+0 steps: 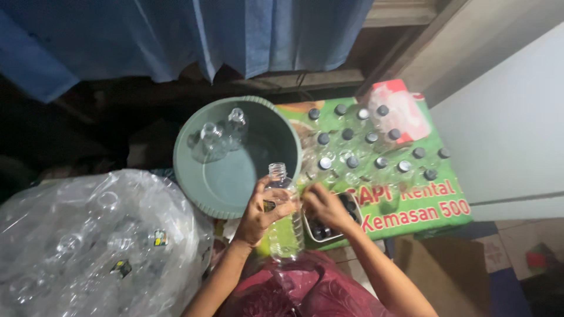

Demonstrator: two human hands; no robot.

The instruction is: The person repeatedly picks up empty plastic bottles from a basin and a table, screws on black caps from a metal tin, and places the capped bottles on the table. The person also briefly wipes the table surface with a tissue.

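A dark red patterned cloth [305, 293] lies across the person's lap, nearest the camera, and the base of a clear plastic bottle [284, 217] stands just above it. The left hand [258, 214] has its fingers [281, 208] wrapped closed around the bottle's upper body, holding it upright with its open, uncapped neck on top. Just right of the bottle, the right hand [326, 206] curls downward over a small tray of dark caps [329, 226] (whether the fingers pinch a cap cannot be told). Behind the bottle sits a round green basin [235, 176] with two more empty bottles inside. Right of the bottle, a green printed carton [411, 199] carries rows of capped clear bottles [370, 141]. Left of the bottle bulges a large clear plastic bag [94, 235] full of empty bottles.
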